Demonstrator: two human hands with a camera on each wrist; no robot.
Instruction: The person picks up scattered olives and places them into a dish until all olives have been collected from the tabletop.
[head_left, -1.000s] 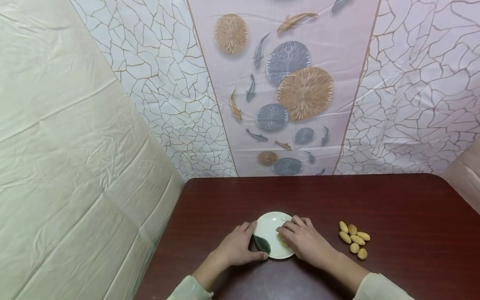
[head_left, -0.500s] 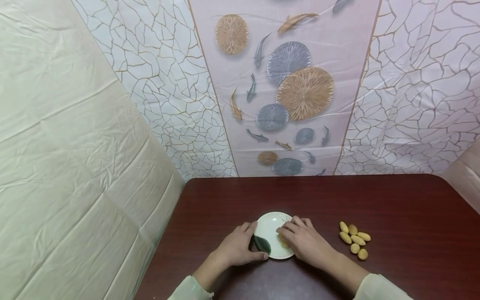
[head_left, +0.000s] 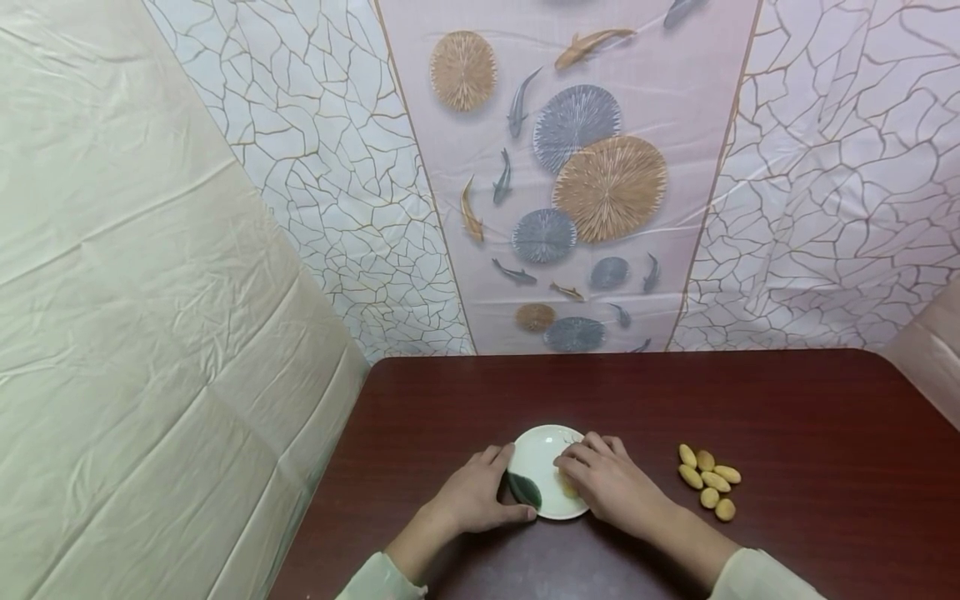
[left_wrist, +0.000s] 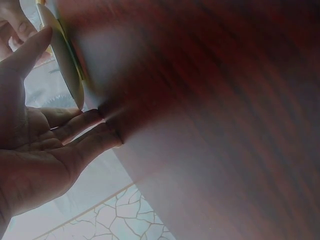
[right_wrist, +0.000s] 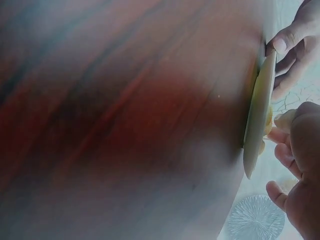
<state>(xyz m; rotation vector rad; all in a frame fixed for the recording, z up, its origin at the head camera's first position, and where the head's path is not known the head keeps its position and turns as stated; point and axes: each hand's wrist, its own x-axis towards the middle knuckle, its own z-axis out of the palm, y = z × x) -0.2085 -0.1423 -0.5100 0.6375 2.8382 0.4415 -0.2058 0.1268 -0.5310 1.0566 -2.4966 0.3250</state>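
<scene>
A small round white plate (head_left: 537, 454) with a dark green leaf patch lies on the table. My left hand (head_left: 471, 497) holds its left rim, thumb at the near side and forefinger at the far side. In the left wrist view, that thumb touches the plate's edge (left_wrist: 62, 57). My right hand (head_left: 611, 483) reaches over the plate's right part, fingers bent down around a yellow piece (head_left: 567, 486) that they partly hide. From the right wrist view, yellow bits (right_wrist: 268, 121) show on the plate by the thumb and forefinger tips. Their exact kind is not clear.
Several small yellow-brown pieces (head_left: 715, 480), some oval and some round, lie together on the dark red-brown table (head_left: 450, 392) to the right of my right hand. A patterned cloth (head_left: 615, 275) hangs behind the table, and a pale cloth (head_left: 187, 333) covers the left side.
</scene>
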